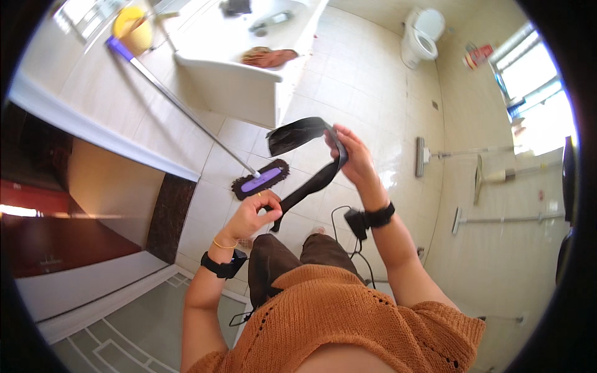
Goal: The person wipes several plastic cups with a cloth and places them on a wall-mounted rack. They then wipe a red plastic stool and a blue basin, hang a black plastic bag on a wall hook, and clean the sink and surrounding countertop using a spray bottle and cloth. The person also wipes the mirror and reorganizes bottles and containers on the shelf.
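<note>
A long, folded black strip (311, 184), thin and slightly shiny like a plastic bag, hangs between my hands. My left hand (254, 215) pinches its lower end between thumb and fingers. Higher up, my right hand (357, 156) holds the strip where it bends, and the wide free end curls away to the left. Just beyond my left hand, a flat mop with a dark fringed pad (283, 166) and a purple plate rests on the tiled floor (298, 163). Its metal pole (186, 109) leans towards the upper left.
A white vanity counter (228, 72) carries a reddish-brown cloth (269, 58). Behind it is a yellow bucket (135, 30). A white toilet (422, 39) stands at the far end. A sponge mop (420, 157) and squeegees hang along the right wall. A doorway (107, 196) opens at left.
</note>
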Available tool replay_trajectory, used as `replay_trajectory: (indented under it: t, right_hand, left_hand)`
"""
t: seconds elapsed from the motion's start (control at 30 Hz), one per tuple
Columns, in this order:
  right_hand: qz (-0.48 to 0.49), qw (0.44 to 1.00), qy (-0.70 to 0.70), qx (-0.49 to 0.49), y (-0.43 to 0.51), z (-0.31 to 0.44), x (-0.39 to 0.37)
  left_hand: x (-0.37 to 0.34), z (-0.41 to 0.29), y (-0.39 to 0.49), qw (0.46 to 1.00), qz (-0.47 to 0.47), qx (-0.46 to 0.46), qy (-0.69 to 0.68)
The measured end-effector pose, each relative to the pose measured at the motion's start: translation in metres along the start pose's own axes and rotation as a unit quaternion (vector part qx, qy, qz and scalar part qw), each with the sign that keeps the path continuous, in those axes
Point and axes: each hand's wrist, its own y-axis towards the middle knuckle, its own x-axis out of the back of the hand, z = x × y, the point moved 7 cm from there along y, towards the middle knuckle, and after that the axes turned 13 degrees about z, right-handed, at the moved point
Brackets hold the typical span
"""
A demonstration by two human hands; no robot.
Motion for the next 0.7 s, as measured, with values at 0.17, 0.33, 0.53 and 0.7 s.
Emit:
replay_trajectory:
  t: [0.17, 0.33, 0.53, 0.7]
  right_hand:
    - [-0.161, 0.929, -0.292, -0.16, -0.095, 0.053, 0.118]
    - [-0.012, 0.959, -0.256, -0.121, -0.177, 0.056, 0.101]
    - [-0.133, 0.768, -0.626, 0.037, -0.211, 0.096, 0.083]
    - [-0.218, 0.911, -0.35, 0.035, -0.209, 0.103, 0.16]
  left_hand:
    - [-0.077, -0.004, 0.072, 0.944, -0.001, 0.066, -0.324]
    - [-0.136, -0.014, 0.156, 0.949, 0.038, 0.078, -0.304]
    - [-0.2, -0.001, 0.229, 0.964, 0.061, 0.102, -0.236]
    - [-0.203, 0.016, 0.274, 0.965, 0.016, 0.134, -0.226]
